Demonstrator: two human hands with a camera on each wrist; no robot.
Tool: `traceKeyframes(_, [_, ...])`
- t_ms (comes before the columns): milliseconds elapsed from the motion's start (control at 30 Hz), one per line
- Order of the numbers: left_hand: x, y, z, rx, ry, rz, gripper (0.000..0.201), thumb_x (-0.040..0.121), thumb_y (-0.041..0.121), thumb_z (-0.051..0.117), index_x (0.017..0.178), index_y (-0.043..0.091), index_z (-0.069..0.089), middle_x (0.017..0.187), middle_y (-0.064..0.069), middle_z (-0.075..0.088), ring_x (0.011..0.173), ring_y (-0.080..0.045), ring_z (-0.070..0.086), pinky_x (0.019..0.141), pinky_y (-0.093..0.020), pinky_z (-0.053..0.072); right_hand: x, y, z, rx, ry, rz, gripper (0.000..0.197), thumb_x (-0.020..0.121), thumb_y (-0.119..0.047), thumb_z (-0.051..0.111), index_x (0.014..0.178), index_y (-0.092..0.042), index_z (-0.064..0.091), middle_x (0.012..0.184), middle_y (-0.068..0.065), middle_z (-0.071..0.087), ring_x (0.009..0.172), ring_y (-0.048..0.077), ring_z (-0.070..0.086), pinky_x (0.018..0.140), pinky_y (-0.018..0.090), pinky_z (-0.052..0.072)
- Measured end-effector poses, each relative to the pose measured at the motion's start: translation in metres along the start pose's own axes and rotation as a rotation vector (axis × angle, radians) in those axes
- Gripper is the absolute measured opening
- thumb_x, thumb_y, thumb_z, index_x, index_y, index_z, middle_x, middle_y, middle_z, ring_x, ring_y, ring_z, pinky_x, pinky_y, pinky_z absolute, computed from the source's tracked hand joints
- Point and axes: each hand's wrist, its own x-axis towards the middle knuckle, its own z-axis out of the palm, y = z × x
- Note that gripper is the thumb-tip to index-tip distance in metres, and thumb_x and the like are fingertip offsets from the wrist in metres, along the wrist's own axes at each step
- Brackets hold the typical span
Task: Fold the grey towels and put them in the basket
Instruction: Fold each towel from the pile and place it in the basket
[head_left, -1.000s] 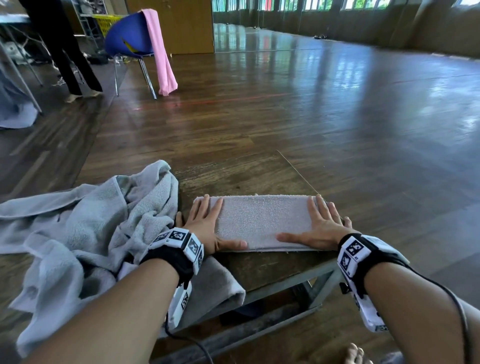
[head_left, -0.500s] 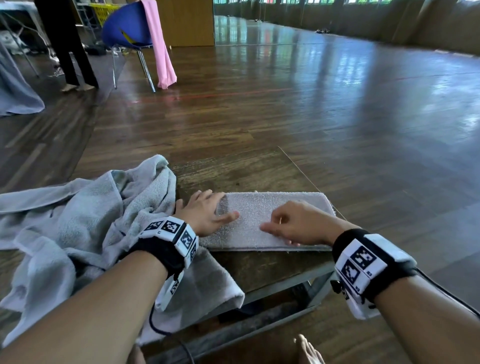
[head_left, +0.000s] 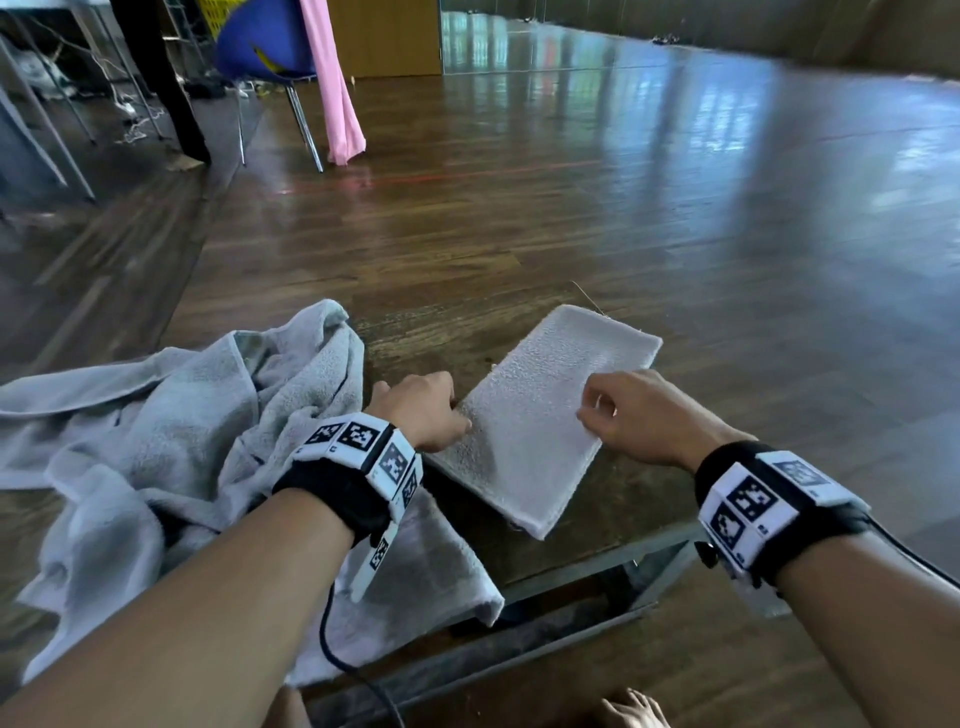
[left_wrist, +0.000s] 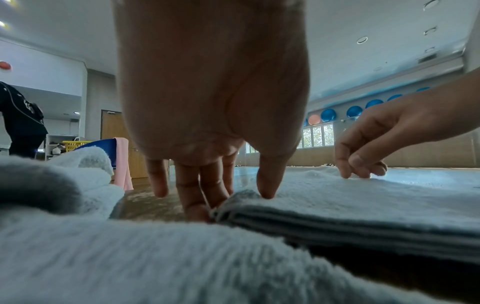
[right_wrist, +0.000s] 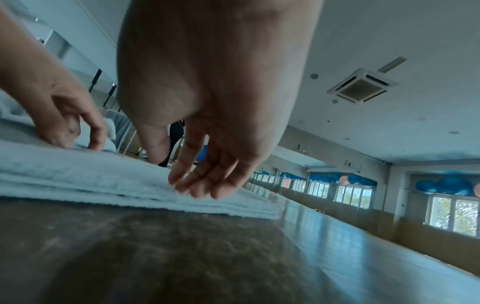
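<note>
A folded grey towel lies at a slant on the low wooden table. My left hand pinches its left edge. The left wrist view shows that hand with the thumb on top and the fingers at the edge of the stacked layers. My right hand hovers over the towel's right side with loosely curved fingers. Its fingertips touch the top of the towel and hold nothing. A heap of unfolded grey towels lies left of my left hand.
Part of the heap hangs over the table's near edge above the metal frame. A blue chair with a pink cloth stands far back left, beside a person's dark legs. A yellow basket sits behind the chair. Wooden floor stretches to the right.
The folded towel has turned from lying crosswise to a slant. Both hands went from flat on it to curled, and the left one took hold of its left edge.
</note>
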Motion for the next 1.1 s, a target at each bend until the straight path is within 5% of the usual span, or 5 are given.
traceKeyframes(200, [-0.002, 0.002, -0.003, -0.168, -0.142, 0.054, 0.051, 0.088, 0.040, 0.062, 0.130, 0.020, 0.042, 0.126, -0.006, 0.058, 0.103, -0.022, 0.057, 0.088, -0.036, 0.047, 0.002, -0.001, 0.007, 0.035, -0.098, 0.005, 0.036, 0.101, -0.027, 0.051, 0.135, -0.016, 0.055, 0.126, 0.004, 0.051, 0.118, 0.024, 0.053, 0.102, 0.036, 0.043])
traceKeyframes(333, [-0.012, 0.008, -0.006, -0.350, -0.186, 0.138, 0.046, 0.088, 0.022, 0.059, 0.130, 0.027, 0.041, 0.093, -0.004, 0.063, 0.066, -0.017, 0.062, 0.060, -0.030, 0.051, -0.005, 0.007, 0.007, 0.113, -0.106, 0.009, 0.048, 0.099, -0.007, 0.046, 0.145, -0.018, 0.046, 0.153, 0.002, 0.038, 0.137, 0.023, 0.043, 0.113, 0.034, 0.036])
traceKeyframes(733, [-0.032, 0.002, -0.016, -0.196, -0.295, 0.289, 0.078, 0.071, -0.001, 0.080, 0.133, 0.037, 0.051, 0.116, -0.001, 0.058, 0.098, -0.021, 0.064, 0.086, -0.039, 0.058, -0.021, 0.015, 0.001, 0.054, -0.297, 0.000, 0.083, 0.087, 0.005, 0.054, 0.154, -0.040, 0.032, 0.164, 0.000, 0.007, 0.148, 0.026, 0.024, 0.117, 0.038, 0.035])
traceKeyframes(867, [-0.030, 0.003, -0.013, -0.238, -0.168, 0.352, 0.066, 0.073, -0.008, 0.072, 0.123, 0.034, 0.062, 0.106, 0.003, 0.059, 0.080, -0.008, 0.060, 0.063, -0.017, 0.049, -0.024, 0.017, 0.000, 0.080, -0.296, -0.022, 0.079, 0.088, -0.001, 0.059, 0.153, -0.040, 0.034, 0.163, -0.001, 0.005, 0.147, 0.026, 0.025, 0.116, 0.035, 0.034])
traceKeyframes(1100, [-0.019, 0.006, -0.008, -0.412, 0.383, 0.474, 0.008, 0.087, 0.016, 0.073, 0.094, 0.015, 0.071, 0.105, -0.001, 0.048, 0.097, -0.012, 0.048, 0.087, -0.018, 0.038, -0.026, 0.014, 0.002, 0.072, -0.291, -0.086, 0.097, 0.082, -0.009, 0.070, 0.158, -0.036, 0.016, 0.163, -0.014, -0.005, 0.151, 0.022, 0.008, 0.116, 0.039, 0.035])
